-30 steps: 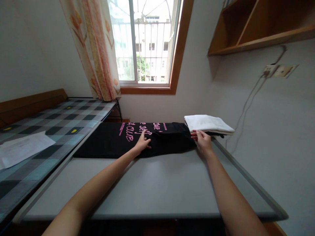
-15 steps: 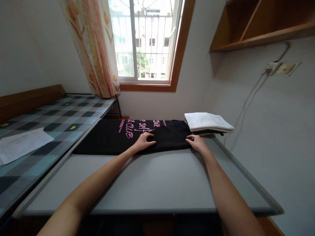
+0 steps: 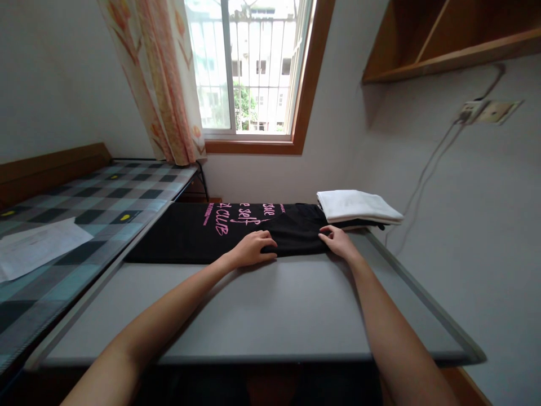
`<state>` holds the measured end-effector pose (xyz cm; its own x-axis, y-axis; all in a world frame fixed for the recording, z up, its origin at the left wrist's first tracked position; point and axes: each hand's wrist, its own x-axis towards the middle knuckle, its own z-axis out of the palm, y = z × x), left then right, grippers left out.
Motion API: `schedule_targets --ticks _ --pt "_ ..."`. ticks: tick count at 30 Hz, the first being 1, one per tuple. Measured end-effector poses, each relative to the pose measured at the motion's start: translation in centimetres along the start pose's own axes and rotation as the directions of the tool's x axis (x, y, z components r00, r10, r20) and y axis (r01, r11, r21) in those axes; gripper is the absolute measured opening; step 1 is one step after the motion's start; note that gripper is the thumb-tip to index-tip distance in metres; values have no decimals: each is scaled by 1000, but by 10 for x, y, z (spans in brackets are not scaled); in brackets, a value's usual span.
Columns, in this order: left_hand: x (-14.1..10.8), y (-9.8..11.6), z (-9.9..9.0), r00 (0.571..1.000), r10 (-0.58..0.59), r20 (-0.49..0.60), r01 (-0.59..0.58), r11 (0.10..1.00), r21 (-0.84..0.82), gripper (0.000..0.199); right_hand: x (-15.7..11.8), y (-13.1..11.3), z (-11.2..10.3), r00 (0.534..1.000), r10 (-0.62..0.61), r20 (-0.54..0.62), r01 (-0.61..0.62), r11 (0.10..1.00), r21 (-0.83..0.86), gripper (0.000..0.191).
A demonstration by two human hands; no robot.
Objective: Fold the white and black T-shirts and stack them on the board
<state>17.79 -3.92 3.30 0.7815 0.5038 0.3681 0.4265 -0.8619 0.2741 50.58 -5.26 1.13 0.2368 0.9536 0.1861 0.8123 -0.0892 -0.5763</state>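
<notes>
A black T-shirt [image 3: 177,239] with pink lettering lies folded into a long strip across the far part of the table. On its near edge, right of the lettering, rests my left hand [image 3: 253,248], thumb and fingers apart against the cloth. My right hand [image 3: 338,241] is at the shirt's right end, its fingertips touching the cloth with a small gap between thumb and forefinger. Just beyond that hand sits a stack of folded clothes, a white one [image 3: 357,206] on top and a black one [image 3: 361,224] under it.
The grey-white tabletop [image 3: 262,310] stretches between me and the shirt. At left is a bed with a checked mattress [image 3: 143,192] and papers [image 3: 42,245] on it. A wooden shelf [image 3: 448,59] hangs on the right wall above a socket [image 3: 471,111] with hanging cords.
My left hand has slid a little to the right and nearer along the shirt's edge. My right hand has shifted only slightly at the right end.
</notes>
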Motion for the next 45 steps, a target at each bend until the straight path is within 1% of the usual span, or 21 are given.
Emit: schedule_targets --ticks 1,3,5,7,10,12,14,16,19,21,23,27,29,33,37,40,41,42,43,44,45 --pt "1 2 0 998 42 52 -44 999 24 26 0 0 -1 1000 -10 7 10 1000 16 26" --pt "1 4 0 993 61 104 -69 995 76 25 0 0 -3 999 -24 27 23 998 60 27" --pt "1 4 2 995 27 101 -35 996 77 24 1 1 -5 999 -28 40 23 992 125 26" --pt "0 3 2 997 -22 78 19 999 40 25 2 3 -7 998 -32 45 22 981 195 26" --pt "-1 3 -3 995 -77 60 77 997 8 26 0 4 -11 996 -56 65 37 965 260 31" --pt "-1 4 -7 994 -75 80 73 997 31 26 -3 4 -15 989 -82 127 42 956 291 39" --pt "0 5 -11 992 -46 115 38 997 69 27 -8 4 -21 966 -111 232 32 947 320 48" --pt "0 5 -13 988 -21 150 7 996 92 28 -11 2 -28 935 -150 320 37 942 333 51" --pt "1 5 -13 983 -25 179 9 996 90 30 -13 -2 -36 914 -196 355 75 942 326 46" --pt "1 5 -11 983 -37 180 25 997 69 31 -14 -5 -41 917 -176 359 63 950 304 47" --pt "1 6 -10 983 -36 180 30 999 37 32 -15 -6 -45 914 -133 384 23 960 279 47" --pt "1 6 -10 983 -25 183 25 1000 3 30 -20 -4 -53 873 -124 471 -9 963 271 47" --pt "1 6 -11 982 -20 186 20 1000 1 28 -20 -3 -55 863 -117 491 -18 965 263 49" --pt "1 5 -13 981 4 193 -5 1000 6 26 -17 3 -53 880 -92 467 -29 969 246 48" --pt "0 6 -14 978 20 208 -28 999 34 25 -14 9 -51 875 -78 478 -24 979 204 50" --pt "0 7 -14 977 36 211 -43 999 29 22 -13 8 -50 866 -119 486 51 987 150 43" --pt "1 8 -14 979 33 201 -39 999 30 23 -13 5 -48 878 -133 460 92 990 110 43" --pt "1 8 -14 984 21 179 -28 999 37 26 -13 1 -43 908 -141 395 132 990 50 44" --pt "1 7 -12 989 0 145 -7 999 49 29 -13 -6 -37 945 -154 289 168 986 -22 45" --pt "1 6 -11 994 -27 103 20 998 60 31 -14 -13 -30 970 -181 161 198 976 -92 44" --pt "2 4 -8 997 -55 60 51 996 67 32 -14 -22 -20 976 -218 28 220 963 -155 42"
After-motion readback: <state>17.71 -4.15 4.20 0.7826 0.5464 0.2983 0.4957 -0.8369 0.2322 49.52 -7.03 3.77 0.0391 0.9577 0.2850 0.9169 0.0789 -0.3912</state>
